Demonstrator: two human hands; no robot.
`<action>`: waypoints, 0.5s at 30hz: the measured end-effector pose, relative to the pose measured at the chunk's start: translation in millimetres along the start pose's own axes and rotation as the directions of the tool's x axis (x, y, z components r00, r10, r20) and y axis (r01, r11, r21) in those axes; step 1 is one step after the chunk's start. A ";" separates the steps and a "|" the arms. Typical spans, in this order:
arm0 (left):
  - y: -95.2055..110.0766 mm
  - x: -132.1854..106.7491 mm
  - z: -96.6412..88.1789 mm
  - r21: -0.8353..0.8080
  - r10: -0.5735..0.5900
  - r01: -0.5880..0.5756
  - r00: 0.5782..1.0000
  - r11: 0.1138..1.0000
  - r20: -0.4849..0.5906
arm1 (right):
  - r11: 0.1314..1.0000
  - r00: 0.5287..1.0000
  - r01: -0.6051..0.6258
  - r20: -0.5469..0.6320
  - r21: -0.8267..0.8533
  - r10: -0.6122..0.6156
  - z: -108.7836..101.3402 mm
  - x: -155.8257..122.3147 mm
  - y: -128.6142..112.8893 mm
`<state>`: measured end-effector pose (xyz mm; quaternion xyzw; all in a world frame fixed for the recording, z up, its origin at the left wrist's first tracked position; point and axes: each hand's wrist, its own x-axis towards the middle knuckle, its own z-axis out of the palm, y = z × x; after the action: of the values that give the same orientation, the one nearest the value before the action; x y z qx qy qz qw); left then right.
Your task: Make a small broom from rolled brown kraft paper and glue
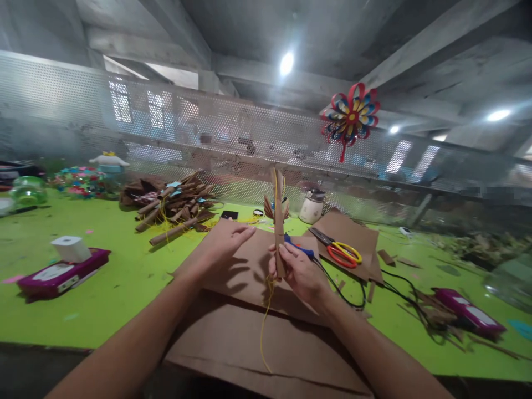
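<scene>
My right hand [298, 271] is closed round the lower end of an upright brown cardboard stick [278, 221] with small leaf-shaped pieces at its top. A yellow string [264, 321] hangs down from the stick's base. My left hand [229, 239] hovers just left of the stick, fingers stretched out and apart, holding nothing. Both hands are above flat sheets of brown cardboard [249, 332] on a bright green table [120, 271].
Scissors [338, 247] with red and yellow handles lie on cardboard to the right, by a black cable [344, 293]. A heap of cardboard rolls [174, 208] sits at back left, purple boxes [62, 274] at both sides. A white jar [311, 208] stands behind. A paper pinwheel [351, 117] hangs on mesh.
</scene>
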<state>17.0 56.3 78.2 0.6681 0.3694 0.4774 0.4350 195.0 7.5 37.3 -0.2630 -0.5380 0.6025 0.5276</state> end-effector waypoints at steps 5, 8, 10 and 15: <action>-4.0 -12.5 27.5 -0.270 -0.068 0.150 0.954 0.951 0.291 | 0.997 0.997 -0.062 0.052 0.047 0.060 7.8 -0.2 5.8; -10.1 -13.1 32.4 -0.433 -0.124 0.250 0.946 0.866 0.298 | 0.987 0.984 -0.146 0.119 0.074 0.136 6.4 -0.6 10.8; -14.3 -9.3 28.0 -0.538 -0.157 0.275 0.954 0.797 0.255 | 0.973 0.967 -0.214 0.161 0.088 0.198 4.9 -2.2 13.0; -22.7 1.0 12.4 -0.679 -0.210 0.265 0.964 0.684 0.165 | 0.939 0.915 -0.342 0.243 0.039 0.323 10.2 -11.2 17.5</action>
<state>27.4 62.3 55.2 0.4190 0.2299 0.4954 0.7253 183.2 -4.1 21.2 -0.2568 -0.5187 0.7314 0.3607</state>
